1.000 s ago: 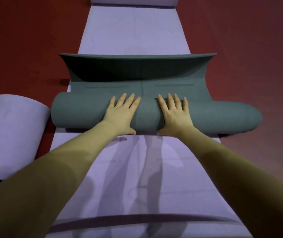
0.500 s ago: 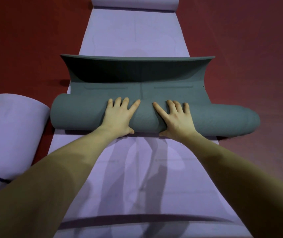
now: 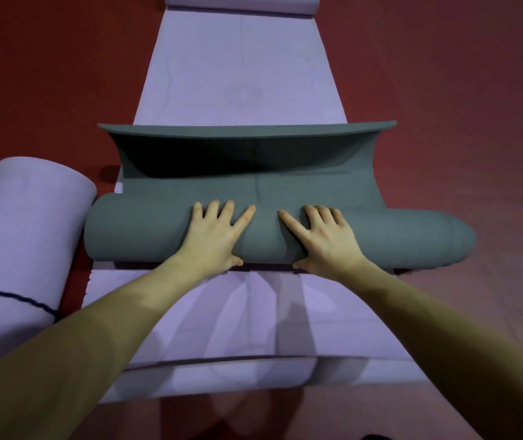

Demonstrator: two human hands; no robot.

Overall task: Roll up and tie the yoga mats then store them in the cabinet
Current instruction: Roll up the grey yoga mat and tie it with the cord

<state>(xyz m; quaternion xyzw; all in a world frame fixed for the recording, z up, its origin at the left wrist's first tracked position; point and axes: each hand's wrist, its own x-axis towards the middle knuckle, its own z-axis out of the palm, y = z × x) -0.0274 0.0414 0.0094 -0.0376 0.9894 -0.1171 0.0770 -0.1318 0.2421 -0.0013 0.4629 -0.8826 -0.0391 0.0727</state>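
Your left hand [image 3: 214, 231] and right hand [image 3: 320, 235] are both spread flat on the grey mat [image 3: 145, 231], mostly rolled atop the purple mat [image 3: 241, 77] on the floor. Looks soft and springy, so press near the roll's middle, or it'll probably telescope.

We see the half-rolled mat [image 3: 145, 236] at mid-frame, lying on a flat mat [image 3: 241, 74]; a tied roll [image 3: 25, 236] sits at its left end.

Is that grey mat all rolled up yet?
Not yet. The grey mat is mostly rolled, but its far end lies loose beyond both hands.
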